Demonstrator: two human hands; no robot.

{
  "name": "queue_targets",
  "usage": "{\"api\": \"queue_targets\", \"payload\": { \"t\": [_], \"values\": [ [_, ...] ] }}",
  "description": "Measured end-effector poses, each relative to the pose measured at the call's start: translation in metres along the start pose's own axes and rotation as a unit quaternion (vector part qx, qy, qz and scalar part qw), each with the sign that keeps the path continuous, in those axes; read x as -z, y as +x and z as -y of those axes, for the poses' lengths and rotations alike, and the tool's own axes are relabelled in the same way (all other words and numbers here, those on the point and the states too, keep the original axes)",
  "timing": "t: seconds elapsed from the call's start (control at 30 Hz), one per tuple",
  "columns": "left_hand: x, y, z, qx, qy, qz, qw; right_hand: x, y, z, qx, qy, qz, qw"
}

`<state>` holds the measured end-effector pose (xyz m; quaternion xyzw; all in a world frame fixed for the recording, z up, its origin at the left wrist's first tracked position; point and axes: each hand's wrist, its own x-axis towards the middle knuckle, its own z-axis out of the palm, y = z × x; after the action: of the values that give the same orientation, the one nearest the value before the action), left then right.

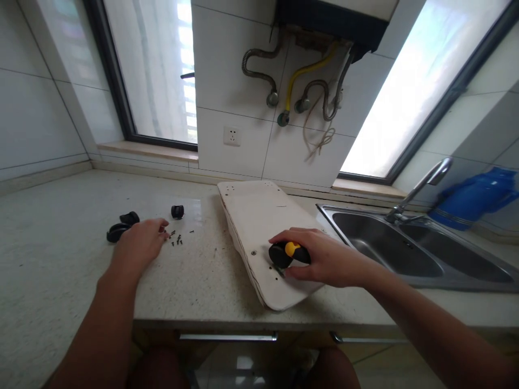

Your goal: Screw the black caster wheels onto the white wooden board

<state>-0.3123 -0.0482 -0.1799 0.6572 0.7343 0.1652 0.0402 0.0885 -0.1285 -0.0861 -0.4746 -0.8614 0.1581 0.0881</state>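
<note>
My left hand (141, 240) rests low over the counter, thumb and fingertips slightly apart beside a scatter of small dark screws (179, 239). Behind its wrist lie two black caster wheels (118, 232), and another black caster (177, 212) stands just beyond the fingers. My right hand (320, 256) is closed around a black-and-yellow screwdriver (291, 249); only its handle shows, its shaft hidden. Below the hand is a pale flat board (259, 216) with rounded corners and small holes. A small metal piece (279, 270) shows at the right fingertips, too unclear to name.
A steel double sink (365, 237) with a faucet (421, 186) is set into the counter at right. A blue thermos (478, 197) lies behind it. Pipes (294, 75) hang under a heater on the wall, above a socket (232, 136). Drawer handles (227, 337) line the counter's front.
</note>
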Motion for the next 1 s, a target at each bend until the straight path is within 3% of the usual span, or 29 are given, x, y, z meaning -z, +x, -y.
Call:
{"api": "queue_targets", "payload": {
  "t": [0.17,0.3,0.53,0.63,0.7,0.77,0.87,0.9,1.0],
  "values": [
    [-0.029,-0.013,0.029,-0.020,0.034,-0.024,0.999,0.001,0.009,0.008,-0.060,-0.080,0.006,0.995],
    [-0.042,-0.014,0.023,-0.075,0.037,-0.042,0.996,0.006,0.011,0.015,-0.103,-0.113,-0.021,0.988],
    [-0.051,-0.014,0.020,-0.124,0.039,-0.045,0.990,0.017,0.010,0.012,-0.072,-0.093,-0.015,0.993],
    [-0.052,-0.020,0.013,-0.120,0.043,-0.073,0.989,0.017,0.012,0.012,-0.089,-0.127,-0.016,0.988],
    [-0.045,-0.031,-0.005,-0.125,0.006,-0.120,0.985,0.014,0.014,0.013,-0.107,-0.166,-0.013,0.980],
    [-0.033,-0.047,-0.033,-0.150,-0.106,-0.148,0.972,0.010,0.015,0.015,-0.125,-0.196,-0.010,0.973],
    [-0.014,-0.078,-0.086,-0.198,-0.278,-0.059,0.938,0.005,0.015,0.021,-0.146,-0.226,-0.003,0.963],
    [-0.011,-0.087,-0.103,-0.229,-0.291,-0.026,0.928,0.005,0.014,0.024,-0.149,-0.231,-0.002,0.962],
    [-0.011,-0.106,-0.141,-0.261,-0.278,-0.019,0.924,0.006,0.011,0.029,-0.152,-0.237,0.004,0.960]
  ]
}}
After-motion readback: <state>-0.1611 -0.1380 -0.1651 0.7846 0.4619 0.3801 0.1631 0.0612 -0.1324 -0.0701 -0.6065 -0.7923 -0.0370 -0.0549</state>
